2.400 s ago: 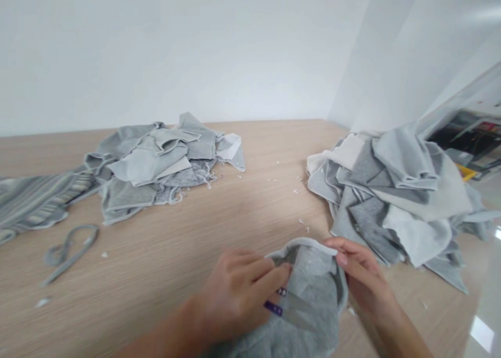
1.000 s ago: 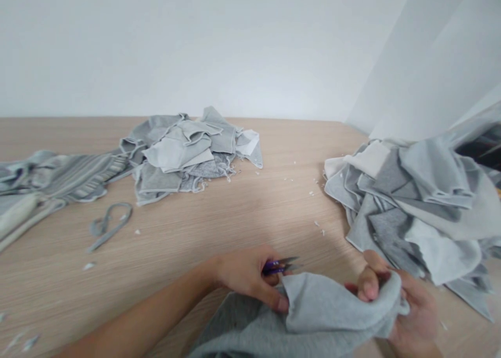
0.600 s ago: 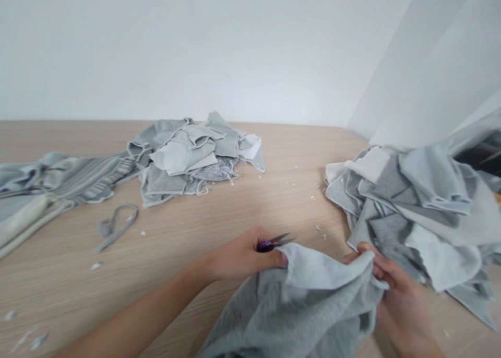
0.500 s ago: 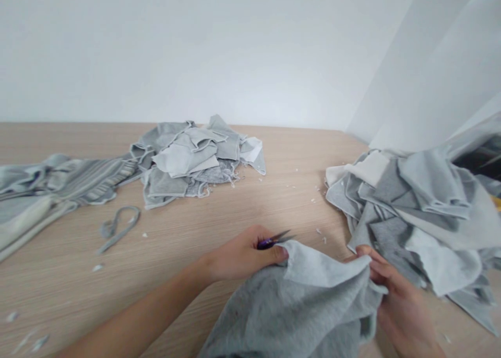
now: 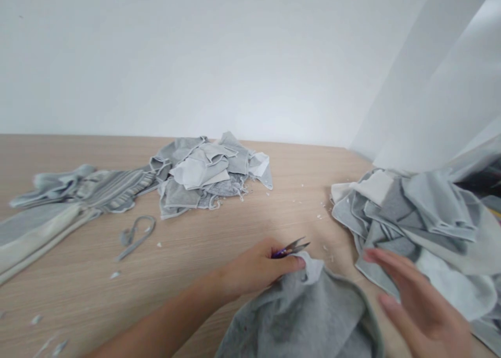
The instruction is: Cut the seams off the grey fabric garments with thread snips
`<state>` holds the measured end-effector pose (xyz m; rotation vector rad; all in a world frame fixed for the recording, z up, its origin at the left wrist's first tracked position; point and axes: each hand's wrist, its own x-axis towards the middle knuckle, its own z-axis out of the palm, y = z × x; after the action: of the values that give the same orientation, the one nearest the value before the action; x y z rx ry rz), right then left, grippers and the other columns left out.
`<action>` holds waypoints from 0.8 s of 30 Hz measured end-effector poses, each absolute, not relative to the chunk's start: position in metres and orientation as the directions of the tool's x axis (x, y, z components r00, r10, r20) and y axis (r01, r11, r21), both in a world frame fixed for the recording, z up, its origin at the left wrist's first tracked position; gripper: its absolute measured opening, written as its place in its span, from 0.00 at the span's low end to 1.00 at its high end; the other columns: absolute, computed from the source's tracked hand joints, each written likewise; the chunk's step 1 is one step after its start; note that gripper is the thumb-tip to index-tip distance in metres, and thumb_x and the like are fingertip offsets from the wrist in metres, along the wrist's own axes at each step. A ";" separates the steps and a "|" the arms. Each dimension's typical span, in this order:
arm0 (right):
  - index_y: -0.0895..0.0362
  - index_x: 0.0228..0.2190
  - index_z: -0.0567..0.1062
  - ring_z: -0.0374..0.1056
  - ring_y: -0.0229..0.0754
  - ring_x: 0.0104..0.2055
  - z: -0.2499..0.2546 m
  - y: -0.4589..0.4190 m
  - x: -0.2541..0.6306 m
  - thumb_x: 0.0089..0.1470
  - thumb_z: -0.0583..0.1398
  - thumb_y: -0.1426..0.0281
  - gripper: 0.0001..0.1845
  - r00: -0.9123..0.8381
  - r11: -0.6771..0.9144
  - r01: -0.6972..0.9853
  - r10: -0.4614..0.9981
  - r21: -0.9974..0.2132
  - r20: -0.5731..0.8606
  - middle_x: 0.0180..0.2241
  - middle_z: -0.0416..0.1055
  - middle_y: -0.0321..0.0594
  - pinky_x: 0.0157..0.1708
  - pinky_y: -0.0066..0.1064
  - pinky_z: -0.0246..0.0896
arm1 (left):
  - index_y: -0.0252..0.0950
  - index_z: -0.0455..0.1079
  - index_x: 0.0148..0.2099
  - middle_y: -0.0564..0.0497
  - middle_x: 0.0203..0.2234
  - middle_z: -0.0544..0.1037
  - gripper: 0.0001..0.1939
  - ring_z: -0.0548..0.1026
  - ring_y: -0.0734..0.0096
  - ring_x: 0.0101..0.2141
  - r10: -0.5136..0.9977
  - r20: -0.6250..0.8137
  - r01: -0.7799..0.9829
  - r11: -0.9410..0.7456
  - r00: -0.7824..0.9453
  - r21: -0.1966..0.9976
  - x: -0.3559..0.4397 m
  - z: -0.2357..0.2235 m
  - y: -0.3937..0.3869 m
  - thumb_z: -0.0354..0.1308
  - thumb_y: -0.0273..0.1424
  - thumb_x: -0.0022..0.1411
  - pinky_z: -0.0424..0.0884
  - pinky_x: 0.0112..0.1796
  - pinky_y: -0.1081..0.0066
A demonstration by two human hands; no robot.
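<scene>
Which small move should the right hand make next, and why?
Probably the right hand should take the gray cloth by its nearest edge: this hand looks open and empty, apart from the cloth, while the left hand alone holds both cloth and scissors.

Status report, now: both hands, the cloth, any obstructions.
Left hand pinching gray cloth, scissors in same hand, blades parted. Right hand open, holding nothing, beside the cloth. Cloth pile close beyond right hand, possible snag.

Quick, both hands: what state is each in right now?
Left hand: closed, holding scissors and pinching the gray cloth.
Right hand: open, thumb and fingers apart, nothing visible in it.
</scene>
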<state>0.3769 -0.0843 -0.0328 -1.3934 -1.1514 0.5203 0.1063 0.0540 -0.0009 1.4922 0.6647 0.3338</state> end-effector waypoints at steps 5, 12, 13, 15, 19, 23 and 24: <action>0.46 0.60 0.70 0.71 0.51 0.58 -0.020 -0.055 0.291 0.53 0.69 0.69 0.34 -0.145 0.489 0.755 0.774 -0.436 0.617 0.57 0.74 0.40 0.57 0.44 0.71 | 0.38 0.60 0.27 0.62 0.15 0.56 0.22 0.53 0.77 0.19 0.607 -0.225 0.158 0.163 0.762 0.974 0.110 -0.010 0.051 0.58 0.50 0.59 0.47 0.22 0.71; 0.52 0.48 0.79 0.79 0.44 0.46 -0.053 -0.044 0.286 0.57 0.65 0.70 0.16 0.188 0.368 0.638 0.778 -0.677 0.600 0.45 0.82 0.41 0.47 0.29 0.76 | 0.38 0.59 0.27 0.62 0.15 0.56 0.27 0.51 0.78 0.18 0.590 -0.225 0.115 0.219 0.775 0.969 0.108 -0.010 0.053 0.61 0.56 0.56 0.46 0.21 0.72; 0.52 0.46 0.80 0.80 0.43 0.44 -0.056 -0.045 0.288 0.57 0.65 0.70 0.13 0.213 0.359 0.593 0.793 -0.721 0.571 0.43 0.82 0.41 0.45 0.28 0.76 | 0.38 0.59 0.27 0.62 0.15 0.56 0.27 0.51 0.79 0.18 0.583 -0.224 0.114 0.219 0.781 0.969 0.108 -0.010 0.053 0.61 0.56 0.56 0.46 0.21 0.72; 0.52 0.41 0.83 0.80 0.42 0.39 -0.062 -0.046 0.292 0.58 0.65 0.69 0.09 0.239 0.350 0.512 0.819 -0.784 0.521 0.39 0.83 0.40 0.41 0.26 0.76 | 0.38 0.59 0.25 0.62 0.15 0.56 0.28 0.51 0.79 0.18 0.569 -0.219 0.116 0.211 0.793 0.970 0.108 -0.010 0.053 0.61 0.57 0.56 0.45 0.21 0.71; 0.51 0.38 0.84 0.79 0.42 0.36 -0.070 -0.047 0.297 0.57 0.67 0.66 0.07 0.271 0.298 0.357 0.874 -0.885 0.404 0.36 0.83 0.41 0.38 0.24 0.74 | 0.38 0.58 0.26 0.61 0.16 0.56 0.28 0.52 0.79 0.19 0.550 -0.190 0.108 0.178 0.813 0.978 0.105 -0.008 0.055 0.63 0.56 0.56 0.46 0.22 0.71; 0.52 0.38 0.85 0.78 0.41 0.32 -0.070 -0.050 0.300 0.58 0.66 0.61 0.10 0.244 0.201 0.070 0.946 -0.977 0.212 0.33 0.83 0.42 0.34 0.26 0.73 | 0.36 0.60 0.27 0.58 0.20 0.56 0.25 0.52 0.78 0.22 0.510 -0.136 0.141 0.029 0.849 0.990 0.099 0.002 0.057 0.59 0.50 0.63 0.47 0.24 0.71; 0.52 0.38 0.85 0.77 0.41 0.30 -0.068 -0.051 0.299 0.58 0.66 0.60 0.11 0.230 0.182 -0.013 0.957 -0.983 0.174 0.32 0.83 0.43 0.33 0.26 0.73 | 0.36 0.60 0.26 0.58 0.20 0.56 0.24 0.52 0.78 0.22 0.505 -0.131 0.159 -0.012 0.853 0.987 0.097 0.006 0.057 0.58 0.48 0.64 0.47 0.24 0.71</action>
<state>0.2992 -0.0513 -0.0676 -1.1535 -1.0955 0.9268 0.0967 0.0570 0.0056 1.5815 0.5365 0.2957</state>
